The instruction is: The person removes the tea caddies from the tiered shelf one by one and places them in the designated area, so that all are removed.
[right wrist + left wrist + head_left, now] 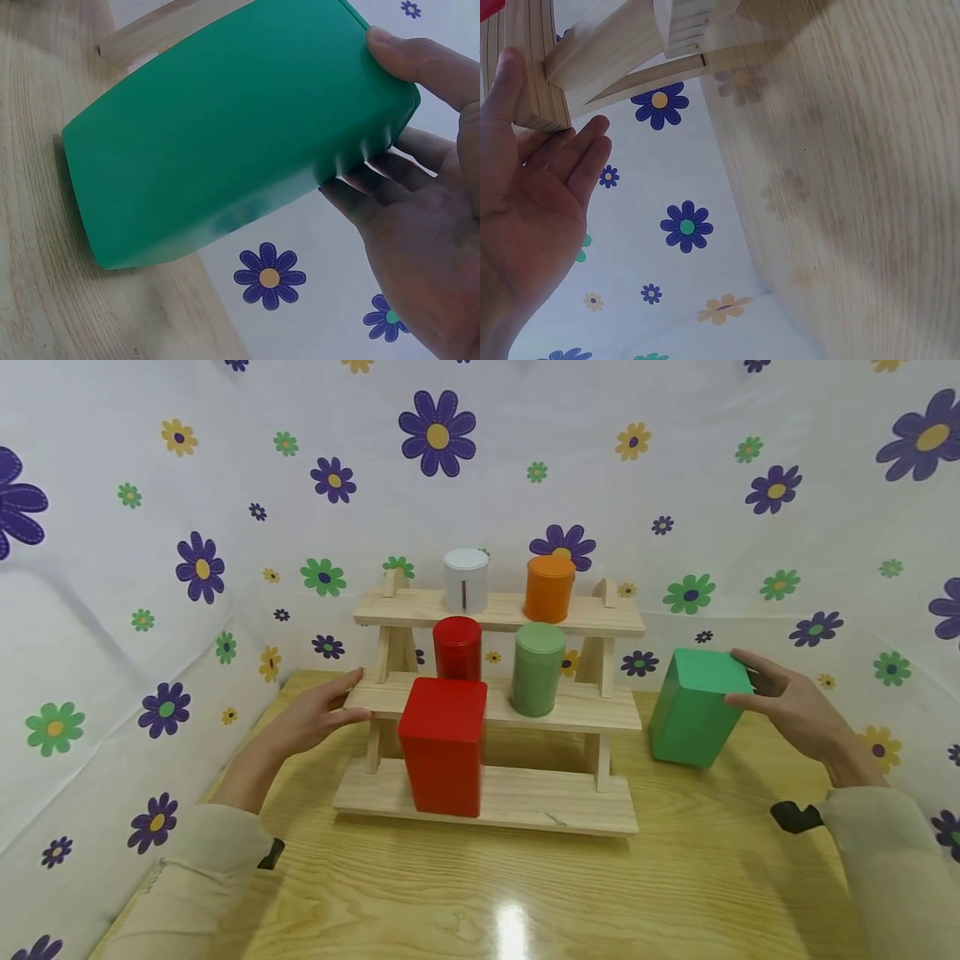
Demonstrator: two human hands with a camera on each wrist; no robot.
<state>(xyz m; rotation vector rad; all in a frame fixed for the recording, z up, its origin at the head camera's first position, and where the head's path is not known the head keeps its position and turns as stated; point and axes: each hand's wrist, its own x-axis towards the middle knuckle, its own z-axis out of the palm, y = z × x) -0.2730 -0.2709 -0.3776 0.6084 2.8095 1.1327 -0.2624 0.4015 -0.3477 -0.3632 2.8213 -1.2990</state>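
A green square tin [690,718] [225,142] stands on the wooden table [675,877] to the right of a three-tier wooden shelf [570,710]. It leans slightly. My right hand [780,702] [420,225] grips its top, thumb on the near edge and fingers behind the far side. My left hand [322,714] [532,210] rests at the left end of the middle shelf board [532,67]. Its thumb lies against the board and its fingers are straight below. That hand holds nothing.
A red square tin [442,747] stands on the bottom board. A red round tin [457,647] and a green round tin [537,668] sit on the middle board. A white tin [466,580] and an orange tin [549,587] are on top. Flowered cloth walls close in behind and at both sides.
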